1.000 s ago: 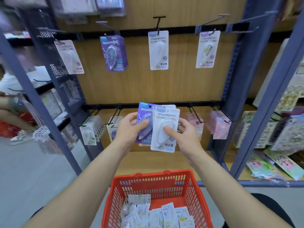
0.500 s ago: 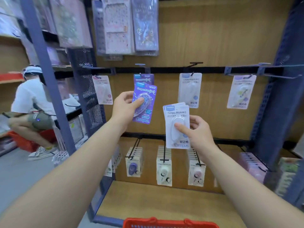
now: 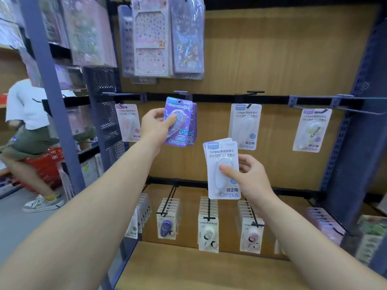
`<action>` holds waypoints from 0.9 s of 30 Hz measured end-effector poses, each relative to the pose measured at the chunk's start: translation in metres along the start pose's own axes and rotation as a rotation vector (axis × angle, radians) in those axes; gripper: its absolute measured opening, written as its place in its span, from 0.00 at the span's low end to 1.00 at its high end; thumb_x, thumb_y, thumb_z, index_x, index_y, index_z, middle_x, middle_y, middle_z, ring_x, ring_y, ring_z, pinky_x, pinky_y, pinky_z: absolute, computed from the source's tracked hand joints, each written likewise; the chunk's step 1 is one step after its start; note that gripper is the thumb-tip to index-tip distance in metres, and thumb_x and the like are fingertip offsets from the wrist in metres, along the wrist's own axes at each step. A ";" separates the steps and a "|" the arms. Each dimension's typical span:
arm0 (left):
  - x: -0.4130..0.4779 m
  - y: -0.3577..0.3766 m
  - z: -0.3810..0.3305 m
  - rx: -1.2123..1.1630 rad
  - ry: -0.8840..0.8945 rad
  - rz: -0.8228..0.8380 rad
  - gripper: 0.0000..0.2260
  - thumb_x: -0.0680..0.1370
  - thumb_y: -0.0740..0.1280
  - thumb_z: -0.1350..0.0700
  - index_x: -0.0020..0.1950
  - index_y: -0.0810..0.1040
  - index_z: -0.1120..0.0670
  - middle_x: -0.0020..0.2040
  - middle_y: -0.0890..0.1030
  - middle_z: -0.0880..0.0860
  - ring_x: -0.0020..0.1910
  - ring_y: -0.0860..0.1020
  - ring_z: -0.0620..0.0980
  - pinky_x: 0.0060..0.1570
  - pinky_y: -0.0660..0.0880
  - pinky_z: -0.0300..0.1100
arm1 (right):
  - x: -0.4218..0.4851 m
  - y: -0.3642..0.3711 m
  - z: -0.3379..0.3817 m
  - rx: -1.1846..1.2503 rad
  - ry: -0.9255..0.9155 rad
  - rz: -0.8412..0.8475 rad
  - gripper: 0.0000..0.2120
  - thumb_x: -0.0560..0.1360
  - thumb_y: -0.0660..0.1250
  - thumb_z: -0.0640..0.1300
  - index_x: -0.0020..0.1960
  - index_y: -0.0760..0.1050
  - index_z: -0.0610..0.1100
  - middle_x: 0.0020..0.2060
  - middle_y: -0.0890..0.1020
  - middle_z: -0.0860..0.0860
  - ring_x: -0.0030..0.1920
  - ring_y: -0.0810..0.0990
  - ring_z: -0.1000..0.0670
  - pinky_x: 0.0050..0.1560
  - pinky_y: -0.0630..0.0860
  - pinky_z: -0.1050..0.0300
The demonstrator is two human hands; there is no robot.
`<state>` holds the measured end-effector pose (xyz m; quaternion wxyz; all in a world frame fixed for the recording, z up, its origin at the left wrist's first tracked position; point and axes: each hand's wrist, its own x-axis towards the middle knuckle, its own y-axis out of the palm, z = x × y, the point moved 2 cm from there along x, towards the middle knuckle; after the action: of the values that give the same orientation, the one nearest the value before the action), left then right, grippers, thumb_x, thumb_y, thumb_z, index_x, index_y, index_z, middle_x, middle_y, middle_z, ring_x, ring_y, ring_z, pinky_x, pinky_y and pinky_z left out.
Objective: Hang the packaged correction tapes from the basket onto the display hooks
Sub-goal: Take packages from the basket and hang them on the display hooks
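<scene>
My left hand [image 3: 156, 126] pinches a purple packaged correction tape [image 3: 178, 122], raised just below a display hook [image 3: 183, 93] on the black rail, in front of another purple pack hanging there. Lower and to the right, my right hand [image 3: 249, 177] grips a small stack of white packaged correction tapes [image 3: 223, 170], thumb across the front blister. Single white packs hang on neighbouring hooks: a left pack [image 3: 128, 122], a middle pack [image 3: 245, 126] and a right pack [image 3: 312, 129]. The basket is out of view.
A lower rail carries several full hooks of correction tapes [image 3: 208, 225] above a wooden shelf [image 3: 209, 268]. Sticker sheets [image 3: 165, 36] hang overhead. Blue uprights [image 3: 52, 97] frame the bay. A person in a white shirt [image 3: 25, 114] crouches at far left beside a red basket [image 3: 45, 164].
My left hand rose with the purple pack toward the upper hook. The right hand kept the white packs lower. The camera view tilted up, so the red basket dropped out of view.
</scene>
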<state>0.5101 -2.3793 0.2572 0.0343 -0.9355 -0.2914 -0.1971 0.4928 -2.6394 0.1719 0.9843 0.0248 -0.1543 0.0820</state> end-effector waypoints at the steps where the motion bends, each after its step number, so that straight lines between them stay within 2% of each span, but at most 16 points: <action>1: 0.001 0.000 0.000 0.003 -0.007 0.001 0.16 0.79 0.74 0.51 0.64 0.76 0.51 0.55 0.84 0.51 0.50 0.86 0.48 0.46 0.84 0.47 | 0.001 -0.001 0.000 -0.004 -0.001 0.000 0.19 0.71 0.79 0.45 0.60 0.78 0.48 0.52 0.86 0.54 0.51 0.86 0.56 0.50 0.82 0.56; 8: 0.008 0.001 0.013 0.013 -0.011 0.001 0.18 0.77 0.75 0.50 0.64 0.77 0.52 0.54 0.85 0.52 0.48 0.86 0.49 0.46 0.84 0.48 | 0.005 -0.008 -0.003 -0.003 0.013 -0.004 0.18 0.72 0.79 0.44 0.59 0.78 0.48 0.52 0.87 0.53 0.52 0.86 0.52 0.55 0.84 0.47; 11: 0.012 0.004 0.013 0.052 -0.019 0.000 0.17 0.77 0.75 0.49 0.63 0.76 0.51 0.54 0.84 0.52 0.49 0.86 0.49 0.46 0.84 0.48 | 0.006 -0.010 -0.007 -0.001 0.014 -0.008 0.18 0.72 0.79 0.43 0.59 0.78 0.48 0.52 0.87 0.52 0.51 0.86 0.52 0.54 0.84 0.48; 15: 0.010 0.007 0.018 0.206 -0.066 -0.059 0.24 0.77 0.75 0.47 0.69 0.73 0.51 0.61 0.80 0.50 0.52 0.82 0.46 0.46 0.80 0.42 | 0.008 -0.009 -0.008 -0.003 0.015 -0.002 0.16 0.74 0.77 0.43 0.59 0.78 0.48 0.52 0.87 0.52 0.52 0.86 0.51 0.53 0.84 0.48; 18: -0.027 0.006 0.034 0.446 0.030 -0.227 0.24 0.75 0.75 0.48 0.69 0.73 0.51 0.67 0.73 0.52 0.63 0.74 0.50 0.59 0.72 0.43 | 0.006 -0.010 -0.010 -0.004 0.011 0.006 0.14 0.75 0.76 0.43 0.60 0.78 0.48 0.53 0.87 0.52 0.54 0.86 0.51 0.55 0.83 0.46; 19: -0.045 0.009 0.041 0.401 0.071 -0.191 0.21 0.75 0.75 0.48 0.65 0.75 0.51 0.65 0.75 0.51 0.63 0.74 0.50 0.62 0.71 0.44 | 0.005 -0.011 -0.011 0.003 0.014 0.010 0.14 0.76 0.75 0.43 0.60 0.78 0.48 0.54 0.87 0.52 0.54 0.86 0.51 0.55 0.83 0.46; 20: -0.064 0.015 0.049 0.295 0.072 -0.088 0.17 0.75 0.75 0.49 0.61 0.77 0.51 0.62 0.77 0.50 0.60 0.76 0.48 0.63 0.73 0.45 | 0.004 -0.011 -0.012 0.015 0.018 0.010 0.15 0.76 0.75 0.44 0.60 0.77 0.48 0.54 0.86 0.52 0.55 0.86 0.52 0.55 0.83 0.48; 22: -0.101 0.030 0.061 0.125 -0.043 0.201 0.13 0.76 0.75 0.49 0.58 0.79 0.50 0.57 0.82 0.48 0.58 0.81 0.47 0.59 0.79 0.48 | 0.001 -0.012 -0.013 0.046 0.030 0.004 0.16 0.75 0.75 0.44 0.61 0.77 0.47 0.55 0.86 0.52 0.54 0.85 0.53 0.54 0.83 0.50; 24: -0.127 0.046 0.069 0.070 -0.097 0.397 0.17 0.74 0.77 0.48 0.60 0.79 0.50 0.57 0.84 0.48 0.58 0.82 0.48 0.58 0.81 0.49 | -0.003 -0.014 -0.016 0.087 0.047 -0.009 0.17 0.75 0.76 0.43 0.62 0.76 0.45 0.54 0.86 0.51 0.53 0.86 0.52 0.52 0.83 0.51; 27: -0.144 0.064 0.066 0.025 -0.106 0.485 0.22 0.70 0.81 0.52 0.62 0.79 0.51 0.55 0.86 0.50 0.55 0.85 0.49 0.57 0.82 0.51 | -0.009 -0.020 -0.017 0.141 0.073 -0.016 0.22 0.72 0.78 0.46 0.63 0.76 0.42 0.55 0.86 0.47 0.53 0.87 0.48 0.52 0.84 0.46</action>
<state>0.4602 -2.4977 0.1440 0.0767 -0.9865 -0.0624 -0.1303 0.4927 -2.6591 0.1528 0.9857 0.0922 -0.1121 0.0857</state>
